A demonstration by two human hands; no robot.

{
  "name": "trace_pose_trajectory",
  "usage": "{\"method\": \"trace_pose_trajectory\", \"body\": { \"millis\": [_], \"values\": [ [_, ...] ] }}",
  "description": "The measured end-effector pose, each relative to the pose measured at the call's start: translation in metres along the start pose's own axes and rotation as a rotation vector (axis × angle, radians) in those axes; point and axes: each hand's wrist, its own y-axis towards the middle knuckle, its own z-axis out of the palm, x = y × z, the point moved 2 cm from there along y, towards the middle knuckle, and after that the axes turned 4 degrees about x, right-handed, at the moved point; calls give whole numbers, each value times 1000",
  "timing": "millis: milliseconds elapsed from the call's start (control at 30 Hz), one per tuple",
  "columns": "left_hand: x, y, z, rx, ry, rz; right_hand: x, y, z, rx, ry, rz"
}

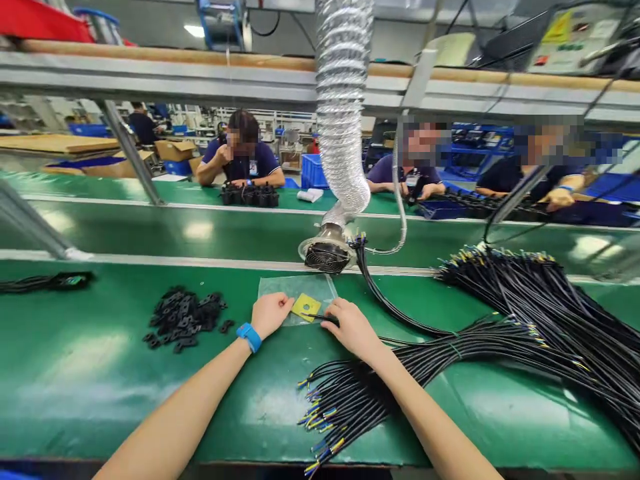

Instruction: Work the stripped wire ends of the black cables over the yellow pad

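Note:
My left hand (270,313), a blue band on its wrist, rests closed at the left edge of a small yellow square pad (306,307); what its fingers hold is hidden. The pad lies on a clear plastic sheet (280,288) on the green table (90,373). My right hand (350,327) is closed on a thin dark tool or wire (317,317) whose tip reaches the yellow pad. A bundle of black cables with coloured ends (345,400) lies just below my right forearm.
A pile of small black plastic parts (185,319) lies left of my hands. A silver flexible duct with a round grille (327,255) hangs just behind the sheet. A large fan of black cables (540,307) fills the right. Three other people sit across the green conveyor.

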Motion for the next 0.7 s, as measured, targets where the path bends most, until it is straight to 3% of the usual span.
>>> {"method": "trace_pose_trajectory", "body": {
  "millis": [100, 200, 533, 700],
  "values": [
    [1, -1, 0, 0, -25, -2, -1, 5, 11, 9, -9, 9],
    [2, -1, 1, 6, -46, -1, -6, 8, 16, -65, 18, 2],
    [3, 0, 2, 1, -48, 6, -4, 1, 16, -245, -23, 32],
    [2, -2, 2, 5, -50, 3, -3, 0, 20, -182, -156, -68]
  ]
}}
